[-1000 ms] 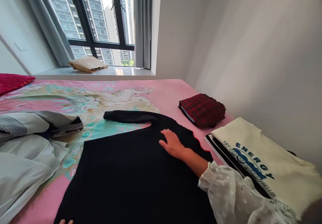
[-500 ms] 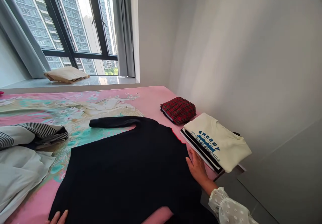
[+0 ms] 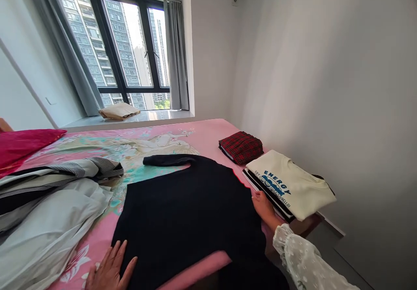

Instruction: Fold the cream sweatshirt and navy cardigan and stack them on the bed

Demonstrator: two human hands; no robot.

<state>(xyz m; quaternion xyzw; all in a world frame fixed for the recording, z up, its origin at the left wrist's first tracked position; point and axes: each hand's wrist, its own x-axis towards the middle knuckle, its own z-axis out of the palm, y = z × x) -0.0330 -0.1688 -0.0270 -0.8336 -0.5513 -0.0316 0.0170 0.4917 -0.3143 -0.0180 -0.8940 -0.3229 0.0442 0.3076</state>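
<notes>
A black long-sleeved top (image 3: 185,211) lies spread on the bed, its far sleeve stretched to the left. The near sleeve runs toward the bottom edge of the view, past a strip of pink sheet. My left hand (image 3: 110,266) rests open, fingers apart, at the top's lower left hem. By the neck opening on the right, my right hand (image 3: 263,207) has its fingers curled on the black fabric's edge. Just beyond that hand is a stack of folded clothes, with a cream printed T-shirt (image 3: 286,183) uppermost.
Folded red plaid cloth (image 3: 241,147) sits behind the stack. Loose white and striped clothes (image 3: 65,203) are heaped on the left, with a magenta cloth (image 3: 29,144) behind. The flowered pink bedsheet (image 3: 208,129) reaches the wall. A beige package (image 3: 119,111) lies on the windowsill.
The view has shifted left and up. My left hand shows more fully, spread at the hem. My right hand's fingers have gone from extended to curled at the top's neck edge.
</notes>
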